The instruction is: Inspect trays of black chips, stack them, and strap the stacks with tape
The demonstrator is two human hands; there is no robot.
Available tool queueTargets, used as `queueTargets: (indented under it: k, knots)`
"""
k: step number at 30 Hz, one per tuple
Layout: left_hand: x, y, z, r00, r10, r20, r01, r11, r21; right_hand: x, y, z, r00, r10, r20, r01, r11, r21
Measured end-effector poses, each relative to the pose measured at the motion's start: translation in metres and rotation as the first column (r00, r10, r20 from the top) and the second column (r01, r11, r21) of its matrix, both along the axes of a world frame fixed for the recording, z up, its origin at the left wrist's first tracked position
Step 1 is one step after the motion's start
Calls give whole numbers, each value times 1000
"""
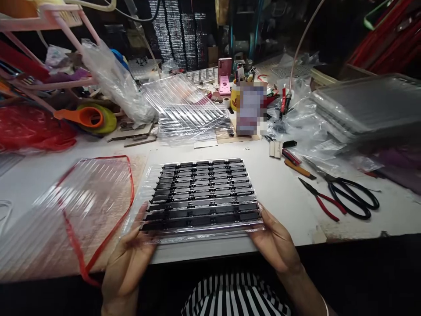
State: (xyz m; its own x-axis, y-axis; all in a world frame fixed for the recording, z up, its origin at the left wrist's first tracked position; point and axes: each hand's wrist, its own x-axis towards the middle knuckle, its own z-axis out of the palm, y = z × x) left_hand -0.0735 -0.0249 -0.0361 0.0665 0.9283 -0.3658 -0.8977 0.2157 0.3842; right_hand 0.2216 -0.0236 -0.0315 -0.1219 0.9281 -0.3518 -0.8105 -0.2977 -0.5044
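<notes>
Rows of long black slotted connectors (200, 188) lie in a clear plastic tray (197, 234) above the front of the white table. My left hand (133, 252) grips the tray's near left corner, its fingers partly hidden beneath the plastic. On the opposite side my right hand (274, 239) clasps the near right corner, thumb along the edge and the other fingers mostly underneath. The tray is nearly level. Under its left side shows more clear plastic; whether the two touch cannot be told.
Left of the tray lie ribbed clear sheets (42, 219) and a red strap (131, 184). Red-handled pliers (324, 202) and black scissors (353, 197) rest at right. Behind stand stacked clear trays (187, 109), a pink phone stand (225, 77) and a pink rack (66, 26).
</notes>
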Motion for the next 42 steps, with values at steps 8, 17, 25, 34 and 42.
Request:
queueTargets:
  k: [8,17,25,34,42]
  knots:
    - [2,3,-1,994,41,-101,-45,999,-31,2,-2,-4,998,-26,-56,23,999,-41]
    - [2,-3,8,966,-101,-239,95,995,-36,7,-7,-4,1000,11,-16,-13,986,-166]
    - [3,-4,8,984,-46,-173,42,999,-27,-1,-7,-4,999,-36,41,42,988,-152]
    - [4,-4,9,979,-27,-203,11,997,-80,11,-5,5,995,27,96,-22,998,-54]
    - [6,-2,8,983,-4,-183,-15,995,-101,11,-2,-1,998,48,45,-50,998,44]
